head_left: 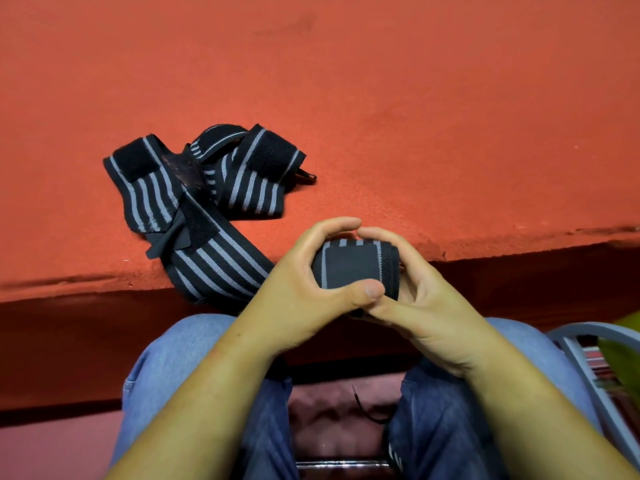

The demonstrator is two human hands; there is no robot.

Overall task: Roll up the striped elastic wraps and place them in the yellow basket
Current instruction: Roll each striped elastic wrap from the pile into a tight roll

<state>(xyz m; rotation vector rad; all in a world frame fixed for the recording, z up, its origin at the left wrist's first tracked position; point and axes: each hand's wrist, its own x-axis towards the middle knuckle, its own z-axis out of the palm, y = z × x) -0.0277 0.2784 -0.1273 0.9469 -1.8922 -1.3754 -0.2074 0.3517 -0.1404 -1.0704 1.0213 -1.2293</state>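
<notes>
Jeans (194, 358) and my two forearms fill the bottom of the view; I am sitting with my knees under the front edge of the orange worktop (415, 116). Just above my lap, level with that edge, my hands meet around a rolled wrap (349, 268). The left hand (304, 282) curls over its left end with the thumb pressed on the dark patch facing me. The right hand (426, 306) cups the right end, fingers behind and thumb underneath. Both grip the roll firmly, I think to stop the elastic springing open once pressure eases. The dark patch looks like the fastening tab, so I judge this roll wound to its end and ready to be put away.

Loose wraps (207, 188) lie heaped on the worktop, left of and beyond my hands, unrolled and within easy reach. One striped strip (214, 265) droops over the edge toward my left wrist. Whether it joins the roll I cannot tell, since my hand hides that part.

At the far right, beside my knee, is a grey frame (581, 348) with a sliver of yellow-green (620, 355). It may be the yellow basket, but I cannot tell.
</notes>
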